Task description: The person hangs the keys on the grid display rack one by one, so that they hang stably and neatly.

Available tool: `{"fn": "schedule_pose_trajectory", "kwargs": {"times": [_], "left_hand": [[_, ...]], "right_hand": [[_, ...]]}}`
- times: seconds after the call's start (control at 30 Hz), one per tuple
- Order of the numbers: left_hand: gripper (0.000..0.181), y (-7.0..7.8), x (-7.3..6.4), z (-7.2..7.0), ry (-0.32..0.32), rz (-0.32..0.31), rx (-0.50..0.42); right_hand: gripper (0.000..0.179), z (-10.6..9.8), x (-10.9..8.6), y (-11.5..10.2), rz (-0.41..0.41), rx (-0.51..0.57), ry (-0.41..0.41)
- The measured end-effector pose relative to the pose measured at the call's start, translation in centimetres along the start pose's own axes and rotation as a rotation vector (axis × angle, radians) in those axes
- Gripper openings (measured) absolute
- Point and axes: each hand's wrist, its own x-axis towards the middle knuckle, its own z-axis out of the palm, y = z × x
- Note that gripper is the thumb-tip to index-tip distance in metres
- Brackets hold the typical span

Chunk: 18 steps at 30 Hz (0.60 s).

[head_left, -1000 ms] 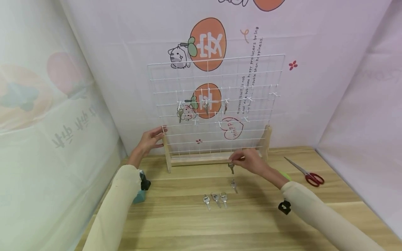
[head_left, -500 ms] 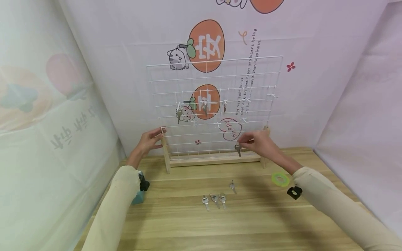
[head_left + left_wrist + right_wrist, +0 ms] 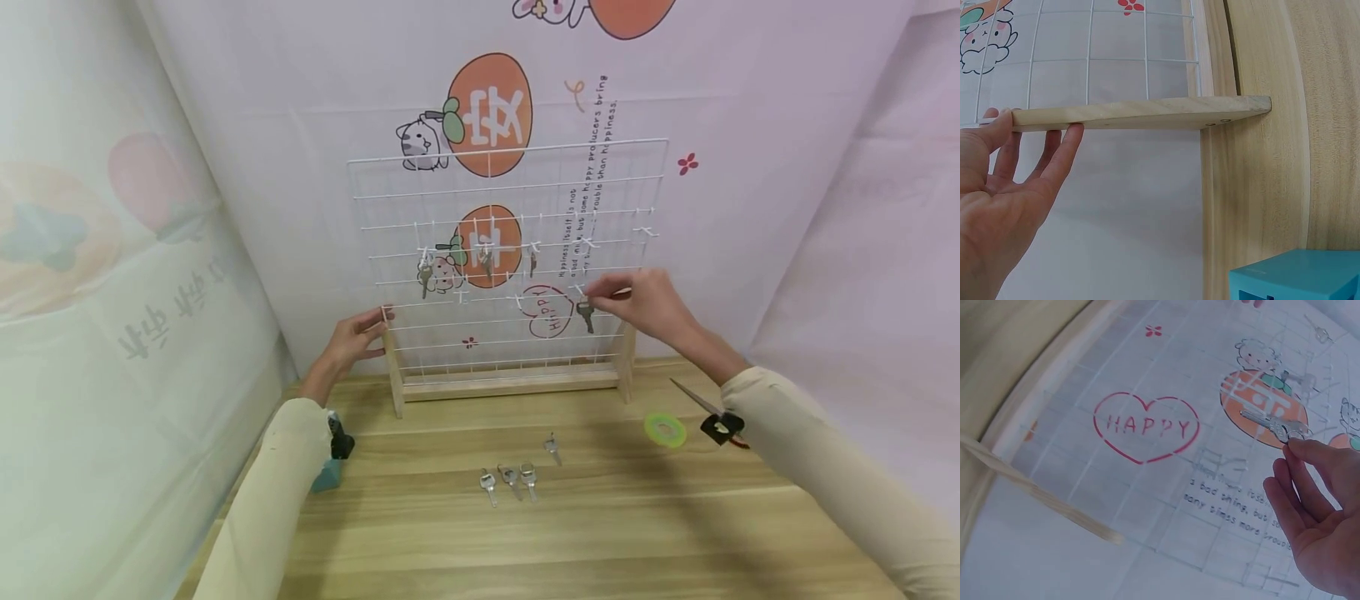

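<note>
My right hand (image 3: 648,308) pinches a silver key (image 3: 586,317) by its ring, and the key hangs in front of a white wire grid rack (image 3: 510,385), near a lower hook on the right. In the right wrist view the same key (image 3: 1267,425) juts out from thumb and forefinger. My left hand (image 3: 352,340) holds the rack's left wooden post (image 3: 1129,114), thumb on one side and fingers on the other. Keys hang from upper hooks: one at left (image 3: 425,279), a middle key (image 3: 486,262) and a third key (image 3: 533,263).
Several loose keys (image 3: 488,483) lie on the wooden table (image 3: 450,550), one key (image 3: 552,447) slightly apart. To the right are a green tape roll (image 3: 665,430) and scissors (image 3: 697,396), partly covered by the right wrist's black camera (image 3: 722,427). A teal block (image 3: 327,475) stands beside the left forearm.
My right hand has risen from just above the tabletop to the lower hooks on the rack's right, carrying the key. My left hand stays on the post. The tape roll has come into full view.
</note>
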Motion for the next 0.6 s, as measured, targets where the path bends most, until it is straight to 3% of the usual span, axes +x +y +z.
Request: {"fn": "schedule_pose_trajectory", "kwargs": {"times": [0.33,0.6], "left_hand": [[0.047,0.0,-0.1,0.0,0.006,-0.007,-0.001],[0.047,-0.1,0.0,0.0,0.017,-0.028,0.024]], "right_hand": [[0.013,-3.4,2.0,-1.2,-0.01,-0.025,0.103],[0.015,-4.4,3.2,-1.0,0.04,-0.007,0.142]]}}
